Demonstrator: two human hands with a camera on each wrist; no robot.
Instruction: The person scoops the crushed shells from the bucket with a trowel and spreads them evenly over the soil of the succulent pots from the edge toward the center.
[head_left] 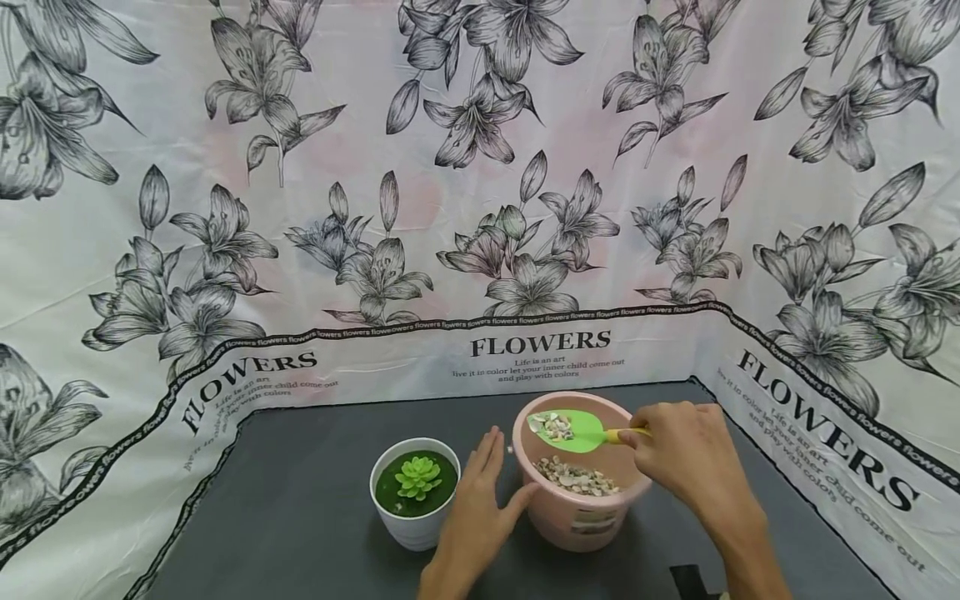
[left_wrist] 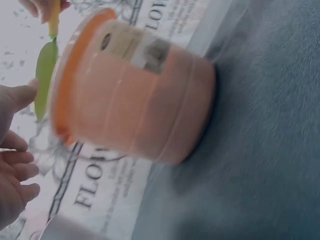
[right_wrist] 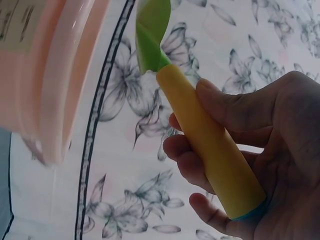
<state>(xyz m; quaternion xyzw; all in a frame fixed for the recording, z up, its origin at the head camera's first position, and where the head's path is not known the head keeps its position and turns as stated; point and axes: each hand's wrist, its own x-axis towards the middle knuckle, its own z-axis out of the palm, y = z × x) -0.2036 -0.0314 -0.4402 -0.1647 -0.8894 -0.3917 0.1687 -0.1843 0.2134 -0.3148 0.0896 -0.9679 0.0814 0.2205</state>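
Observation:
My right hand grips the yellow handle of a small green trowel, holding its blade over the mouth of a pink bucket. Small pale stones lie on the blade, and more stones cover the bucket's bottom. In the right wrist view, fingers and thumb wrap the trowel's handle. My left hand is between the bucket and a white pot, fingers extended and holding nothing. A green succulent sits in that pot on a dark green surface.
Both pots stand on a dark grey tabletop. Behind and beside them hangs a white cloth printed with flowers and lettering. A small black object lies at the front edge near my right forearm.

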